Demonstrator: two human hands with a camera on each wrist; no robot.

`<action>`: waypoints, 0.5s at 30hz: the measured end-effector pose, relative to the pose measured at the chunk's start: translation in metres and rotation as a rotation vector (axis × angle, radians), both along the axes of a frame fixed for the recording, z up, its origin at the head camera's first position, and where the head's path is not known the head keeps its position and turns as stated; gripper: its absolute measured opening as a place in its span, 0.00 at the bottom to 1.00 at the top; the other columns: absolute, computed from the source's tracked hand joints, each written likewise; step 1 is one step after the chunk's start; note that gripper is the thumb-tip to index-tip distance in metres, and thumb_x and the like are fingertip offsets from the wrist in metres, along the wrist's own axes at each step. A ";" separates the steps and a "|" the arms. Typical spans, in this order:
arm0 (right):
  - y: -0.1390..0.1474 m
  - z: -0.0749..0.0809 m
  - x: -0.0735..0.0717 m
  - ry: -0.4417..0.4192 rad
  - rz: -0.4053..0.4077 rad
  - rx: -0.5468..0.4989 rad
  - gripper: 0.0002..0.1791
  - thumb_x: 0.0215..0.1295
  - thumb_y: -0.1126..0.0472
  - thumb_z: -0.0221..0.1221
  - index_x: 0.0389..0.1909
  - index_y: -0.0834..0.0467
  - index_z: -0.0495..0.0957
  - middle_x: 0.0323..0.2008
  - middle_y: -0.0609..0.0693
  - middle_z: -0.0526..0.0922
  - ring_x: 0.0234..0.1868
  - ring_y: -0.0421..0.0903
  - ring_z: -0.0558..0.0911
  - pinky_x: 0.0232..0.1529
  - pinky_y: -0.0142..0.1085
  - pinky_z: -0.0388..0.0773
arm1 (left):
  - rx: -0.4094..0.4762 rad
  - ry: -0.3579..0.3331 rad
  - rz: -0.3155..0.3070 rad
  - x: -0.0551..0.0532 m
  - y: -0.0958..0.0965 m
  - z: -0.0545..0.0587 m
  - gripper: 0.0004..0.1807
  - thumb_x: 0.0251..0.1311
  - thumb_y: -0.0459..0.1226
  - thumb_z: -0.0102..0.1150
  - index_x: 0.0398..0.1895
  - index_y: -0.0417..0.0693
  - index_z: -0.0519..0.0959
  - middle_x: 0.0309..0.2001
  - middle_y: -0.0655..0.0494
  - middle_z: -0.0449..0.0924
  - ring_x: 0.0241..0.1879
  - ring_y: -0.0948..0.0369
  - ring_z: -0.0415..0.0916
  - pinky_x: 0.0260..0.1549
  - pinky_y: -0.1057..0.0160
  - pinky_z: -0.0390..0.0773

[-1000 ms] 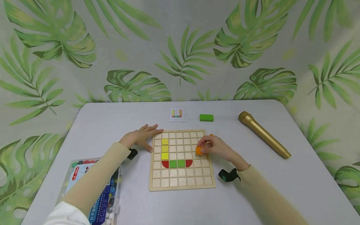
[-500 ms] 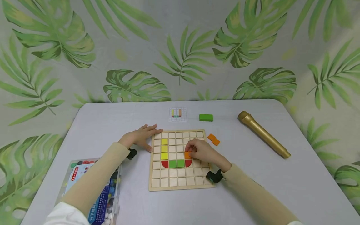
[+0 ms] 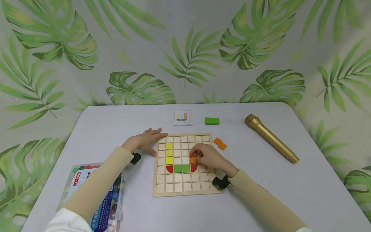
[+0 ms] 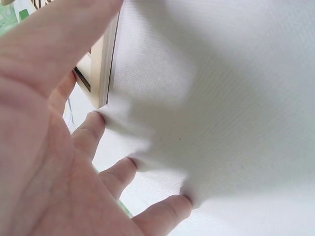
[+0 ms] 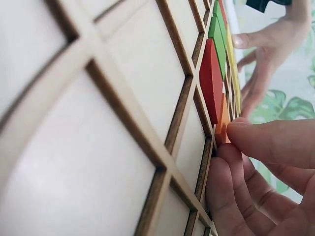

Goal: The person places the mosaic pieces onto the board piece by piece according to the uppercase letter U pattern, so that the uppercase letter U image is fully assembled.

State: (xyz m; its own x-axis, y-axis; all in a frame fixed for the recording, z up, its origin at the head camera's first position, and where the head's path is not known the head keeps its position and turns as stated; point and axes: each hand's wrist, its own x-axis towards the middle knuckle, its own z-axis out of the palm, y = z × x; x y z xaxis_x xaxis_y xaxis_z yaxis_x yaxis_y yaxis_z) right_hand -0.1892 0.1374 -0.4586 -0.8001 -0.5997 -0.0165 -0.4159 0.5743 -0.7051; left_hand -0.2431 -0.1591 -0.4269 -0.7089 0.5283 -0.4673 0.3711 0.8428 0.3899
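Observation:
In the head view a wooden grid board lies on the white table. Set in it are a column of three yellow tiles, two green tiles and a red quarter-round tile at each end of the green pair. My right hand pinches an orange square tile in the cell just above the right red one; the thumb lies on its orange face in the right wrist view. With fingers spread, my left hand rests at the board's upper left corner, thumb along the left edge.
Two loose orange tiles lie right of the board. Behind it are a printed pattern card and a green block. A golden microphone lies at right. A clear plastic box sits under the left forearm.
My right hand has carried the orange tile leftward from the board's right side to the cell above the red tile, uncovering the two loose orange tiles. The left hand stays put.

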 end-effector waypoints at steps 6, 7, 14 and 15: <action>0.011 0.000 -0.005 -0.118 -0.020 -0.151 0.09 0.58 0.74 0.59 0.38 0.61 0.81 0.35 0.49 0.81 0.31 0.43 0.77 0.34 0.33 0.75 | 0.004 0.007 -0.014 -0.002 -0.001 -0.002 0.52 0.53 0.48 0.69 0.77 0.54 0.49 0.76 0.45 0.36 0.71 0.37 0.30 0.59 0.27 0.42; 0.014 0.000 -0.007 -0.150 -0.025 -0.185 0.08 0.59 0.73 0.58 0.38 0.63 0.81 0.35 0.51 0.81 0.31 0.45 0.78 0.34 0.33 0.76 | 0.004 0.008 -0.016 -0.002 -0.001 -0.002 0.52 0.53 0.49 0.69 0.77 0.54 0.49 0.76 0.45 0.36 0.71 0.37 0.30 0.59 0.27 0.42; 0.052 0.007 -0.020 -0.322 -0.168 -0.416 0.13 0.66 0.66 0.58 0.47 0.71 0.76 0.43 0.64 0.78 0.34 0.50 0.80 0.35 0.36 0.77 | -0.004 0.012 -0.023 -0.002 -0.001 -0.003 0.52 0.52 0.50 0.69 0.77 0.54 0.49 0.76 0.45 0.36 0.71 0.37 0.30 0.59 0.27 0.43; 0.059 0.007 -0.022 -0.321 -0.200 -0.434 0.14 0.66 0.65 0.58 0.49 0.70 0.75 0.45 0.64 0.78 0.37 0.50 0.80 0.36 0.36 0.77 | -0.007 0.013 -0.022 -0.002 -0.002 -0.003 0.52 0.52 0.50 0.69 0.77 0.54 0.48 0.76 0.45 0.36 0.71 0.37 0.31 0.59 0.27 0.43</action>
